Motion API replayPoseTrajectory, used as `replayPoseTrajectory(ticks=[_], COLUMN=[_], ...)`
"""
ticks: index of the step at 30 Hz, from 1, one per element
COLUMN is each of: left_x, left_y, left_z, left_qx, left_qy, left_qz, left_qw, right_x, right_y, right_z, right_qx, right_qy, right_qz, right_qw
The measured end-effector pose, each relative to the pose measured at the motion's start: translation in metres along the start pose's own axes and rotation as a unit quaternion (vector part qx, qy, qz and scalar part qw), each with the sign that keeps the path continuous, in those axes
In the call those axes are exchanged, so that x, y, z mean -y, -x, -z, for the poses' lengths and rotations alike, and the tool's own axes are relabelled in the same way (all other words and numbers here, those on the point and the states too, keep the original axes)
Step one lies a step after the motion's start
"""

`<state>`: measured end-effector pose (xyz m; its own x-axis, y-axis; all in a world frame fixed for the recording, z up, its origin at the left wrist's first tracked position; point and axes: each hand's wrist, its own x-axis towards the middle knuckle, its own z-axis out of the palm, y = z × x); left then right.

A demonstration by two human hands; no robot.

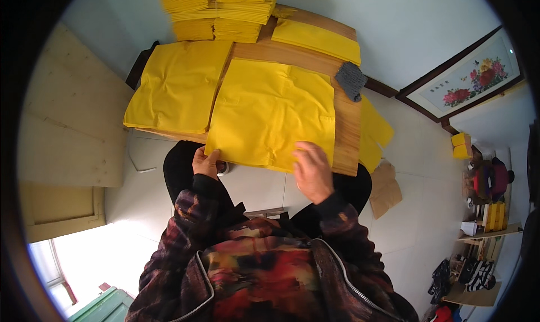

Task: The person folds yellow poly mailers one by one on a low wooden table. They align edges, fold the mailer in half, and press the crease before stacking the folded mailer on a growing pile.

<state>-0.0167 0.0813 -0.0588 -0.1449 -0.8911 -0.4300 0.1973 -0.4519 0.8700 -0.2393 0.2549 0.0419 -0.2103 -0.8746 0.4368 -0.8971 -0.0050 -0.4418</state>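
Observation:
A large, lightly creased yellow sheet (270,111), paper or thin cloth, lies on the wooden table (347,128) before me, its near edge jutting past the tabletop. At its near left corner my left hand (206,162) pinches the edge between thumb and fingers. Over the near right part of the same sheet is my right hand (313,173), slightly blurred, its fingers loosely bent and apart, with nothing visible in them. A flat pile of similar yellow sheets (177,86) lies to the left.
Tall stacks of folded yellow pieces (216,12) stand at the back. A folded yellow strip (318,39) and a dark grey cloth (351,81) lie at the right. Beyond the right edge are more yellow sheets (374,131) and brown paper (386,191). A wooden panel (73,108) stands left.

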Motion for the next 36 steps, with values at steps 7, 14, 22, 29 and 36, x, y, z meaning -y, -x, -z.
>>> replayPoseTrajectory(ticks=[7,14,22,29,36], left_x=[-0.003,-0.008,-0.015,-0.016,-0.021], left_y=[-0.001,-0.001,0.002,0.002,0.006], left_z=[-0.002,-0.002,0.002,0.002,0.000], left_qx=[0.003,-0.001,0.043,0.046,0.031], left_qy=[0.005,0.012,-0.025,-0.001,-0.030], left_qz=[0.005,0.017,0.044,0.046,0.041], left_qw=[1.000,1.000,0.998,0.998,0.998], right_x=[-0.036,-0.045,-0.042,-0.039,-0.039], right_y=[0.054,0.062,0.056,0.054,0.060], right_z=[0.029,0.018,0.018,0.014,0.017], right_qx=[-0.083,-0.080,-0.046,-0.034,-0.034], right_qy=[-0.197,-0.364,-0.395,-0.297,-0.221], right_qz=[-0.356,-0.398,-0.361,-0.351,-0.389], right_qw=[0.910,0.838,0.844,0.887,0.894])
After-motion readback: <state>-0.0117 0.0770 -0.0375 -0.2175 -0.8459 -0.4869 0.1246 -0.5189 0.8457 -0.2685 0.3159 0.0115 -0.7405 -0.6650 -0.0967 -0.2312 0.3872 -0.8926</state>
